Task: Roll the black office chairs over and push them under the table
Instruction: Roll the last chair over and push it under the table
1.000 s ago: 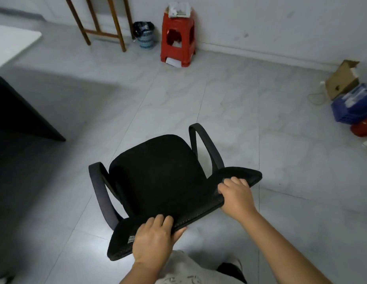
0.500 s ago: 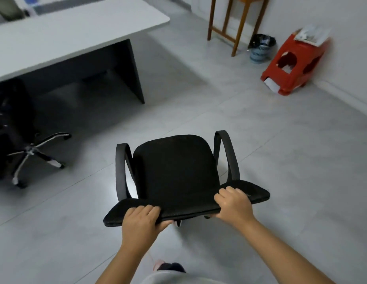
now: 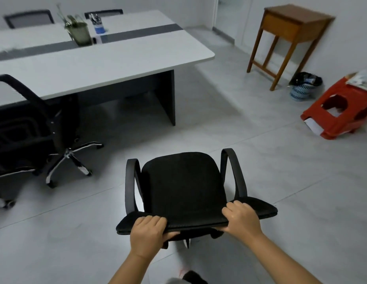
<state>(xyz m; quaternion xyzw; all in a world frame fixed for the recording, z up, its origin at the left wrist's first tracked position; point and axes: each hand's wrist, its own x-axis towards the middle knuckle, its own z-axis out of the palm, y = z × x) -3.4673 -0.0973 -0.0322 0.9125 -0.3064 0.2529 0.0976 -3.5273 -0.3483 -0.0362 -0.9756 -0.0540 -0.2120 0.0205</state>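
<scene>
A black office chair (image 3: 183,185) with two armrests stands on the tiled floor right in front of me, seat facing away toward the table. My left hand (image 3: 148,229) grips the left part of its backrest top edge, and my right hand (image 3: 241,218) grips the right part. The white table (image 3: 108,58) with a dark grey centre strip and a dark panel leg fills the upper left. Another black office chair (image 3: 26,124) with a chrome star base sits at the table's near side on the left, partly under the top.
Two more chair backs (image 3: 28,18) show behind the table. A plant pot (image 3: 80,32) and a pen cup (image 3: 98,25) stand on it. At the right are a wooden side table (image 3: 289,31), a lined waste basket (image 3: 304,87) and a tipped red plastic stool (image 3: 342,111).
The chair and my view have swung left toward the table, which now fills the upper left. Both hands keep their hold on the backrest. The stool and basket have shifted to the right edge.
</scene>
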